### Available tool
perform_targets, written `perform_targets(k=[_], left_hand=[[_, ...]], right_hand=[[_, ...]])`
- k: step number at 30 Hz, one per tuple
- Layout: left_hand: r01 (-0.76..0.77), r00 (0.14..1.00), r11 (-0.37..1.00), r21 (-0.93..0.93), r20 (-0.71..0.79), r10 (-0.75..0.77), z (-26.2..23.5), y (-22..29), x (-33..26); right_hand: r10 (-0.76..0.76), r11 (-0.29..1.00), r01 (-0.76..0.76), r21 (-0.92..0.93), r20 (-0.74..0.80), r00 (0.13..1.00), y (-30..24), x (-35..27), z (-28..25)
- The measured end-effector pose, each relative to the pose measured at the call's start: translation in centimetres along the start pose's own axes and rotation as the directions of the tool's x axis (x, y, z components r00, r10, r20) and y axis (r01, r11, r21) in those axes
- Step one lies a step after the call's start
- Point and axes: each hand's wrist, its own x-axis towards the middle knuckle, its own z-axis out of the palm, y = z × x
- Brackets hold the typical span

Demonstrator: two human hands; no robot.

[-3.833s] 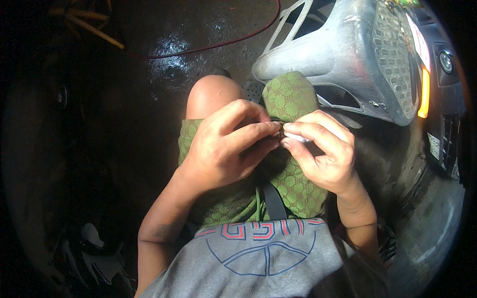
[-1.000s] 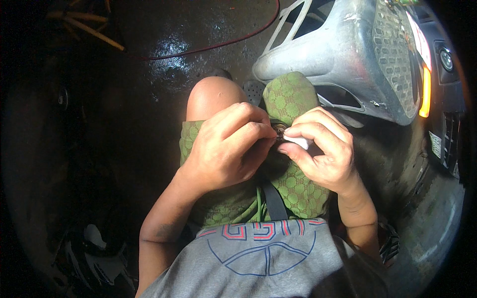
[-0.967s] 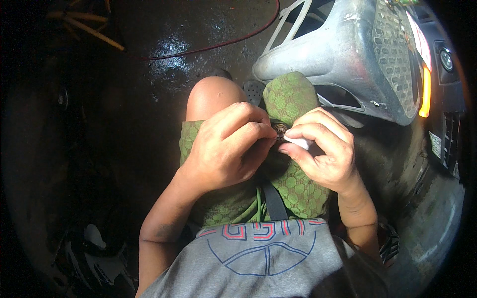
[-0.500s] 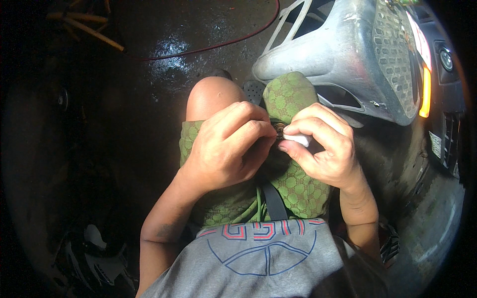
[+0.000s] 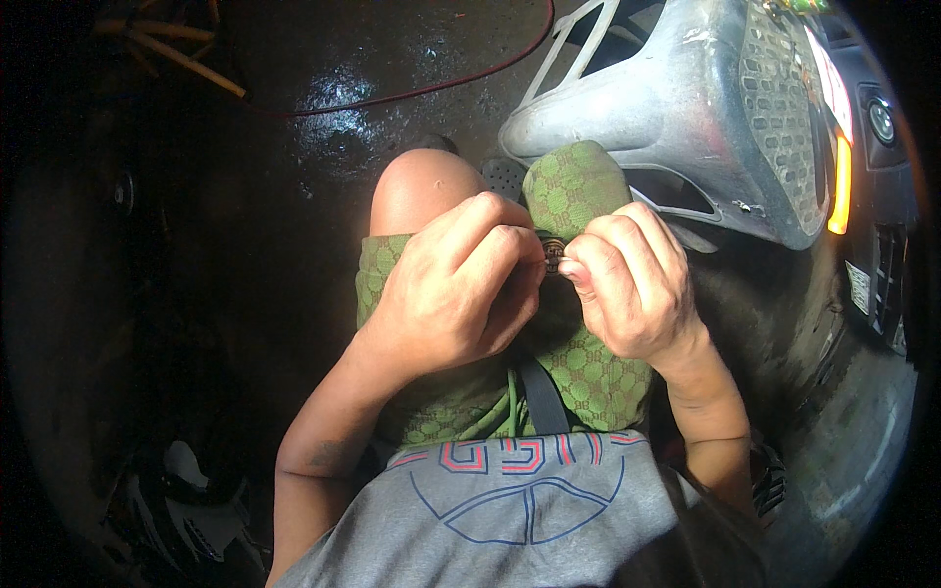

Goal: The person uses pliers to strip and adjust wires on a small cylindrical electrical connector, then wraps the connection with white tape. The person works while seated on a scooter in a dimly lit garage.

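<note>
closely, the small dark round piece (image 5: pixel 554 251) sits between left hand (image 5: pixel 446 284) and right hand (image 5: pixel 637 279), fingertips pinching its opposite edges.

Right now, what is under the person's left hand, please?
Beneath the left hand are green patterned shorts, visible beside it. Whatever lies directly below is covered, and the curled fingers hide anything inside them.

The big stool (image 5: pixel 667 108) is made of grey plastic; its side is smooth and a bit shiny, and its top (image 5: pixel 774 122) is made rough by a pattern. The shorts (image 5: pixel 598 382) and the shirt (image 5: pixel 470 554) are made of dull cloth. A glossy, wet-looking patch (image 5: pixel 336 106) is seen on the floor (image 5: pixel 270 49). What the small round thing (image 5: pixel 553 252) is made of cannot be told.
</note>
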Motion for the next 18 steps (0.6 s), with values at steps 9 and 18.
perform_targets(k=[9,18], left_hand=[[0.008,1.000,0.998,-0.063,-0.006,-0.008,-0.1,-0.1,0.2],[0.014,1.000,0.997,-0.071,-0.011,-0.015,-0.6,-0.1,0.1]], right_hand=[[0.112,0.916,-0.103,0.387,0.000,0.994,0.7,-0.5,-0.6],[0.072,0.950,-0.066,0.306,-0.009,0.997,0.9,-0.6,-0.5]])
